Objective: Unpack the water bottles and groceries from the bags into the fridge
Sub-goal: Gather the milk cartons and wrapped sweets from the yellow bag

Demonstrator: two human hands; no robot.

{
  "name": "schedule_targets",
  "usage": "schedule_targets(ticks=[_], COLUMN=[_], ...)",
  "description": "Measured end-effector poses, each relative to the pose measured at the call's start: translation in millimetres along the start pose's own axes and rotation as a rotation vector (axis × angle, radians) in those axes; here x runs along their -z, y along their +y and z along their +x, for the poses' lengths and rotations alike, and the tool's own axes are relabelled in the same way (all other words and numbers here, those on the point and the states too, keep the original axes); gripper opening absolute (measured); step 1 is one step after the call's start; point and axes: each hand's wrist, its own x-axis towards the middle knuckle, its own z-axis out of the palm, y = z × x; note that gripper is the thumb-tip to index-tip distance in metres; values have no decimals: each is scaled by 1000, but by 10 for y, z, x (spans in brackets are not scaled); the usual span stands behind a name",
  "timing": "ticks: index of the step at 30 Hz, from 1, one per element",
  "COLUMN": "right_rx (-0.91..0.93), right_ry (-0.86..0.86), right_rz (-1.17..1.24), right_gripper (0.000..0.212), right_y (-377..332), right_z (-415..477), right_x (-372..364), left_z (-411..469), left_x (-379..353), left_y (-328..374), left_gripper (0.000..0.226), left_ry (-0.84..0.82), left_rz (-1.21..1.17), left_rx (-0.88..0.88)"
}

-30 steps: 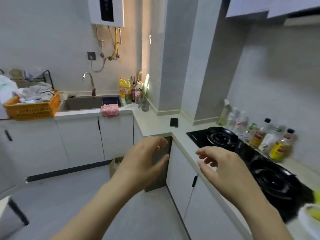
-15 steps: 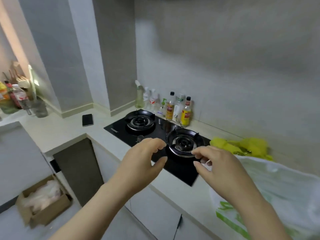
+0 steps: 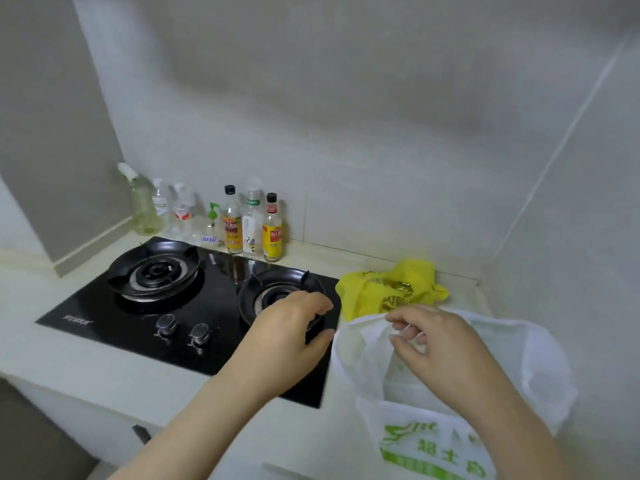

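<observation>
A white plastic bag (image 3: pixel 519 386) with green print stands on the counter at the right, its mouth facing me. Behind it lies a yellow plastic bag (image 3: pixel 374 292) with something inside. My right hand (image 3: pixel 436 341) hovers over the white bag's mouth with fingers curled at its upper edge; whether it pinches the plastic is unclear. My left hand (image 3: pixel 287 334) floats above the stove's right burner, just left of the white bag's rim, fingers bent and apart, holding nothing. No fridge is in view.
A black two-burner gas stove (image 3: pixel 104 306) with two knobs (image 3: pixel 183 330) fills the counter's middle. Several sauce and spray bottles (image 3: pixel 235 223) line the back wall behind it. The pale counter (image 3: pixel 86 368) edge runs along the front; walls close the right corner.
My view has swung right from the sink corner to the stove and bags. Both hands have moved right: the right one is now at the white bag's mouth, the left beside its rim.
</observation>
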Motion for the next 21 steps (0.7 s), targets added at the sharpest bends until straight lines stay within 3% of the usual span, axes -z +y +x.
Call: schedule_targets(ticks=[8, 21], right_rx=[-99, -92], right_ry=[6, 7], right_rz=[12, 64], right_gripper=[23, 19], right_y=[442, 1490], right_z=[343, 1195], right_x=[12, 178], left_z=[588, 1628], left_x=[-348, -1047], left_y=[-60, 151], left_gripper=[31, 31], left_ry=[-90, -99], left_rz=[-25, -18], left_rx=[-75, -29])
